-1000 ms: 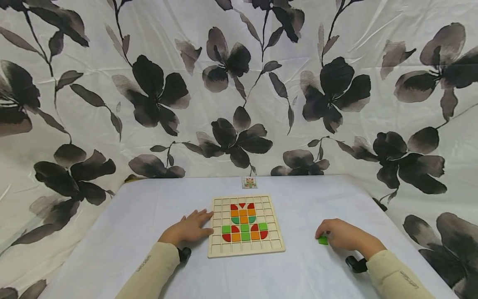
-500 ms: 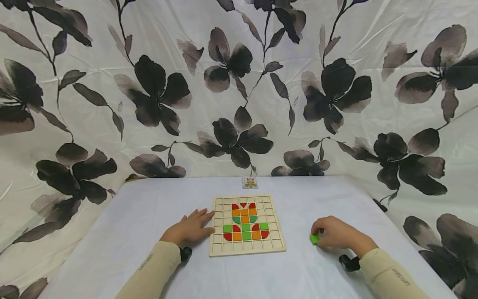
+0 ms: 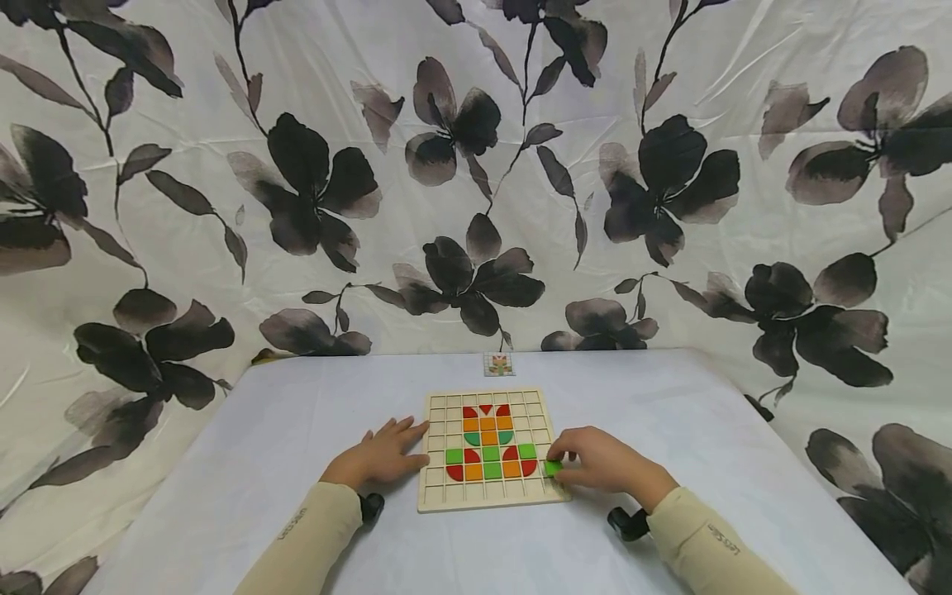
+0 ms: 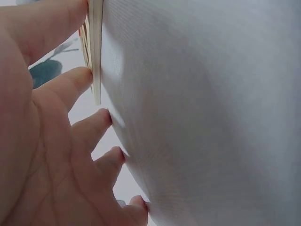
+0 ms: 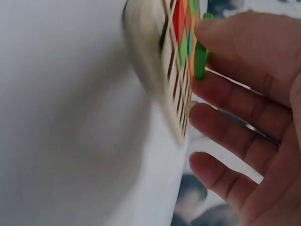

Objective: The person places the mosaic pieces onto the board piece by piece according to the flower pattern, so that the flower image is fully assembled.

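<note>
Floral black-and-white fabric (image 3: 297, 165) backs a table covered in pale cloth (image 3: 669, 413), on which the inspected items lie. Right hand (image 3: 606, 463): thumb and forefinger pinch a small green tile (image 3: 552, 468), holding it at the right edge of the wooden grid board (image 3: 439, 496), just beside the lower rows of filled cells; the right wrist view shows the green tile (image 5: 200, 56) gripped edge-on between thumb and forefinger, with the remaining fingers (image 5: 225, 127) loosely bent beneath and one fingertip at the board's rim (image 5: 150, 75). Left hand (image 3: 379, 459): fingers extended and flat on the cloth, holding nothing, with fingertips touching the left edge of the board; the left wrist view confirms straightened fingers (image 4: 70, 84) lying against the board's side (image 4: 95, 47). Board contents: red, orange and green pieces (image 3: 487, 442) occupy the central cells, forming a symmetrical figure; outer cells show bare wood. Beyond the board, near the far edge of the table, a small pattern card (image 3: 498, 364) lies flat, well apart from both hands. Cream sleeves (image 3: 305, 529) cover both forearms, each with a dark device at the wrist (image 3: 628, 522).
</note>
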The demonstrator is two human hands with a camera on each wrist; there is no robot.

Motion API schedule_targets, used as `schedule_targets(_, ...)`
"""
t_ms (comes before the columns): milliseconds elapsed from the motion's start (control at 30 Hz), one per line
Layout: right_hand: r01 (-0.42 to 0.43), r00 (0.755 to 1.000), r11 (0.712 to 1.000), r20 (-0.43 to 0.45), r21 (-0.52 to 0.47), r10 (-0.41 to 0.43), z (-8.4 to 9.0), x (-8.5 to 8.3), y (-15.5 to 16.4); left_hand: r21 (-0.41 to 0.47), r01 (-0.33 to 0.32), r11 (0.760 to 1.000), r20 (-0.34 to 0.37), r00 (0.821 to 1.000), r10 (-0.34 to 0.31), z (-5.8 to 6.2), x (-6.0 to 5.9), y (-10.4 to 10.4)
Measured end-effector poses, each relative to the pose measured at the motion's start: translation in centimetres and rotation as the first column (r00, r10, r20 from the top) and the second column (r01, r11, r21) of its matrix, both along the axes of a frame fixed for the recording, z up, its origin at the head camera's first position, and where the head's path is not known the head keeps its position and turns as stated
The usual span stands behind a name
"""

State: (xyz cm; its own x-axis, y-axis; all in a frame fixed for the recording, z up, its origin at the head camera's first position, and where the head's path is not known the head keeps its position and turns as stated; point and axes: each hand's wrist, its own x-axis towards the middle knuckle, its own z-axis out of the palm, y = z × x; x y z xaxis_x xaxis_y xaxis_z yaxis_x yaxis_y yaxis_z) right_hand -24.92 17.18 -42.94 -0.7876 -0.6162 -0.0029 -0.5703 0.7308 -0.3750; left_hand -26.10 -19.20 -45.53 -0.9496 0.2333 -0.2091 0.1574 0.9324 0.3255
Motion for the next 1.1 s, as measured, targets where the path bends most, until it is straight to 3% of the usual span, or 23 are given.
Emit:
schedule_targets(267, -0.052, 0.996, 0.997, -0.068, 0.051, 0.056, -0.5, 0.7, -4.7, 0.018, -0.001, 1.0, 0.008, 1.0, 0.001, 0.0, -0.1, 0.0)
schedule_targets(633, -0.189, 0.965, 0.977, -0.165, 0.096, 0.203, -1.2, 1.7, -7.5, 0.008, 0.006, 1.0, 0.012, 1.0, -0.006, 0.0, -0.1, 0.0)
schedule_targets(767, -0.199, 0.955, 0.973, -0.198, 0.115, 0.219, -1.3, 1.8, -7.8, 0.004, 0.005, 1.0, 0.013, 1.0, -0.005, -0.1, -0.1, 0.0)
schedule_targets(1100, -0.183, 0.963, 0.981, -0.191, 0.066, 0.192, -1.6, 1.6, -8.3, -0.002, 0.007, 1.0, 0.004, 1.0, -0.007, -0.2, -0.3, 0.0)
